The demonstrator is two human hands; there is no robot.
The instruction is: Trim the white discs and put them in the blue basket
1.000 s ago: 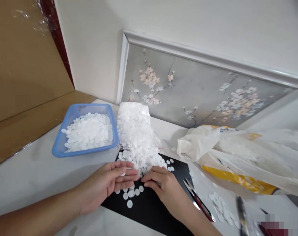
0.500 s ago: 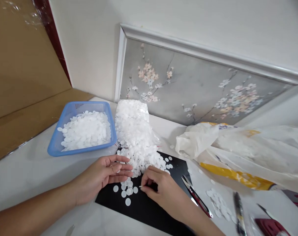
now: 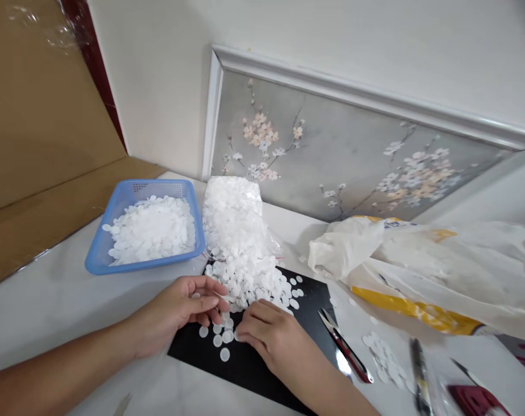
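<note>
My left hand [image 3: 199, 301] is palm-up at the left of the black mat [image 3: 249, 370], its fingers half curled and the thumb bent over. A small white plastic disc [image 3: 196, 295] shows in it, between thumb and fingers. On the mat, my right hand [image 3: 266, 329] has its fingertips pinched together at the edge of a white disc; the fingers partly hide it. Several loose white discs [image 3: 225, 354] lie between the hands. Just beyond them spreads a heap of white discs [image 3: 254, 277], spilling from a clear plastic bag [image 3: 232, 202].
At the left stands a blue basket [image 3: 145, 268] of white discs. Red-handled snips [image 3: 347, 349] lie right of my right hand, near more discs [image 3: 386, 361] and a dark pen-like tool [image 3: 420, 375]. A large white-and-yellow plastic bag [image 3: 418, 277] lies behind; a framed flower picture [image 3: 314, 150] leans against the wall.
My left fingers have curled in from a flatter, open palm. My right hand has shifted slightly left, its fingertips now at a disc on the mat.
</note>
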